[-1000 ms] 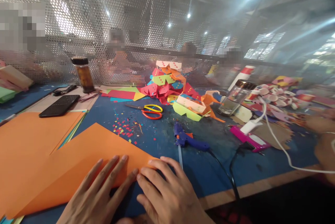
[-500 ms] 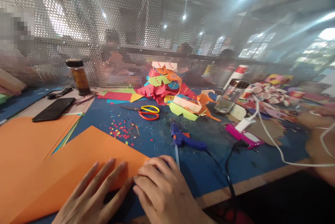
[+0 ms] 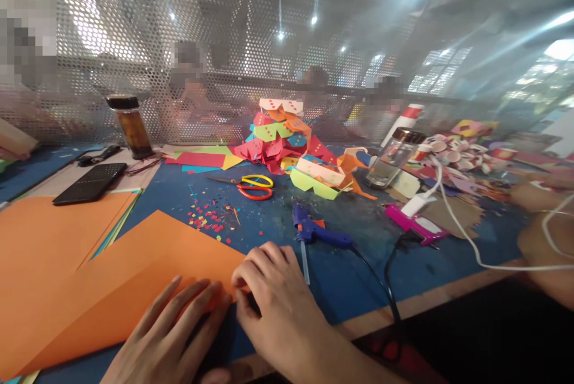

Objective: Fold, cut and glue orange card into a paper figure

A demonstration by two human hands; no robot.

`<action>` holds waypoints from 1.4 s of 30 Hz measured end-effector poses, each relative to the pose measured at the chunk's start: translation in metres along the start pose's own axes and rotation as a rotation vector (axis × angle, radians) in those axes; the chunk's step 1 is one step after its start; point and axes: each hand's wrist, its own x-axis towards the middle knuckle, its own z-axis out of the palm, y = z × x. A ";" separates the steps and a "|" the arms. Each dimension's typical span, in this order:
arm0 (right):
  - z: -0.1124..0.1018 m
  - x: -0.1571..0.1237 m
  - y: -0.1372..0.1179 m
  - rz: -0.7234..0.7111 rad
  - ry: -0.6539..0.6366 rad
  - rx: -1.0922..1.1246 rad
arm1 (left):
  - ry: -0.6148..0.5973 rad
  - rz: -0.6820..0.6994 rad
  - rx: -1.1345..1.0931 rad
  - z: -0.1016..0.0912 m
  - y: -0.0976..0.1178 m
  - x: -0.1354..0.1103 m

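Touching the orange sheet: we have two hands on one folded orange sheet [image 3: 155, 252], which lies directly before us at the table's near left, overlapping one paper stack [image 3: 40, 234] topped in orange.
Our left hand [image 3: 174, 330]: one, laid palm down, fingers slightly spread over the sheet's near edge.
Our right hand [image 3: 278, 300]: one, fingers curled at the sheet's right corner; we cannot tell whether thumb and fingers pinch it.
Glue gun [image 3: 309, 228]: one, blue, just beyond our right hand, with one glue stick [image 3: 305, 264] protruding.
Scissors [image 3: 239, 182]: one pair, with one yellow handle and one red.
Scraps [image 3: 210, 216]: many small bits, too many for us to count.
Paper glasses [image 3: 269, 151]: one heap, overlapping past counting; one green frame [image 3: 314, 185] sits nearest us.
Containers: two, one amber-filled bottle [image 3: 131, 130] at left, one clear jar [image 3: 393, 160] at right.
Black slab [image 3: 90, 183]: one, on the stack.
Co-worker's arm [image 3: 545, 240]: one, at far right, blurred.
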 end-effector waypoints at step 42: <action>-0.013 -0.027 0.011 -0.261 -0.003 0.018 | -0.051 -0.012 -0.002 -0.011 -0.002 -0.003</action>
